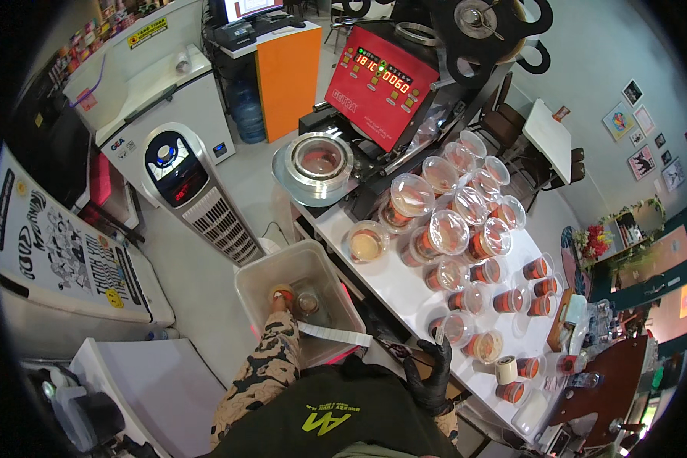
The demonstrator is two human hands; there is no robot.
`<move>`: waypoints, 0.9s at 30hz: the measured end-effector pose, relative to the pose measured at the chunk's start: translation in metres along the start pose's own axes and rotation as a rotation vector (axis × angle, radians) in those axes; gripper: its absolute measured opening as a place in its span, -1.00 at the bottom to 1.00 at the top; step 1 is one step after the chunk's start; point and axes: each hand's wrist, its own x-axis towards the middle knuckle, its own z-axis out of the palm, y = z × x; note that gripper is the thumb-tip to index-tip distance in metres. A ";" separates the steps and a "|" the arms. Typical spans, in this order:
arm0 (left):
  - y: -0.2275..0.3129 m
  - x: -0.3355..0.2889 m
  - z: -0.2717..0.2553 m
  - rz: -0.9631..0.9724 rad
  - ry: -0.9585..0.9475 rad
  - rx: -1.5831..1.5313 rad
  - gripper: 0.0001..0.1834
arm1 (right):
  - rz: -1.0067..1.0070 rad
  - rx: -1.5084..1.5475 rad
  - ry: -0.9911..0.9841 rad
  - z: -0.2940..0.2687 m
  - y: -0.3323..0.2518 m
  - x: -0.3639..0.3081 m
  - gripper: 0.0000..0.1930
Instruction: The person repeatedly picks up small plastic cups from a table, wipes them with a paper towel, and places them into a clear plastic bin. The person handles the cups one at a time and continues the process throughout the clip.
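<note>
My left hand (281, 303), on a camouflage-sleeved arm, reaches down into a clear plastic bin (256, 284) on the floor and closes over an orange-topped cup (283, 291). A second cup (308, 303) lies beside it in the bin. My right hand (429, 372), in a black glove, sits at the near edge of the white table (393, 284), just below a clear lidded cup (454, 328). A white strip of labels (334, 333) runs across the bin's near rim toward that hand. Whether the gloved hand grips anything is unclear.
Many clear cups of brown and orange drink (444, 233) crowd the table. A red cup-sealing machine (380, 76) with a round metal holder (318, 159) stands at its far end. A tape roll (505, 369) lies near the front. An air cooler (191, 191) and a chest freezer (160, 84) stand to the left.
</note>
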 end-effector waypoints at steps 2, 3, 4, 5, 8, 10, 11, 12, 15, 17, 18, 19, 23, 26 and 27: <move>-0.003 -0.003 -0.002 0.043 0.036 0.204 -0.74 | -0.050 -0.113 -0.014 -0.001 -0.003 0.002 -0.15; -0.004 -0.005 -0.003 0.033 0.045 0.237 -0.75 | -0.045 -0.087 -0.020 -0.001 -0.005 0.002 -0.15; -0.003 -0.008 -0.003 0.011 0.049 0.234 -0.76 | -0.048 -0.087 -0.024 -0.001 -0.007 0.003 -0.15; -0.001 -0.011 -0.003 -0.015 0.051 0.204 -0.76 | -0.064 -0.112 -0.016 0.000 -0.008 0.003 -0.15; 0.014 -0.022 -0.003 -0.114 0.029 -0.007 -0.78 | 0.011 0.022 0.005 0.003 -0.012 0.004 -0.14; 0.030 -0.032 -0.002 -0.125 0.033 -0.101 -0.79 | -0.028 -0.063 0.001 0.003 -0.012 0.004 -0.13; 0.041 -0.038 -0.002 -0.131 0.064 -0.085 -0.80 | -0.049 -0.122 0.008 0.003 -0.012 0.004 -0.13; 0.051 -0.046 0.003 -0.025 0.133 -0.053 -0.81 | -0.033 -0.059 -0.005 0.003 -0.013 0.004 -0.13; 0.087 -0.079 0.023 0.337 0.386 0.060 -0.77 | 0.015 0.082 -0.011 0.005 -0.014 0.005 -0.14; 0.121 -0.107 0.038 0.682 0.550 0.053 -0.71 | -0.018 0.092 -0.024 0.005 -0.014 0.006 -0.16; 0.136 -0.129 0.047 0.819 0.474 -0.001 -0.63 | -0.031 0.083 -0.006 0.007 -0.014 0.007 -0.15; 0.152 -0.153 0.056 0.863 0.373 -0.022 -0.56 | -0.069 0.030 0.018 0.008 -0.013 0.009 -0.14; 0.227 -0.228 0.081 1.305 0.063 0.146 -0.24 | -0.140 -0.018 0.023 0.010 -0.013 0.013 -0.12; 0.265 -0.248 0.102 1.203 0.022 0.245 -0.17 | -0.178 -0.013 -0.001 0.008 -0.012 0.014 -0.12; 0.271 -0.248 0.105 1.140 -0.022 0.245 -0.19 | -0.166 0.019 -0.008 0.007 -0.012 0.014 -0.14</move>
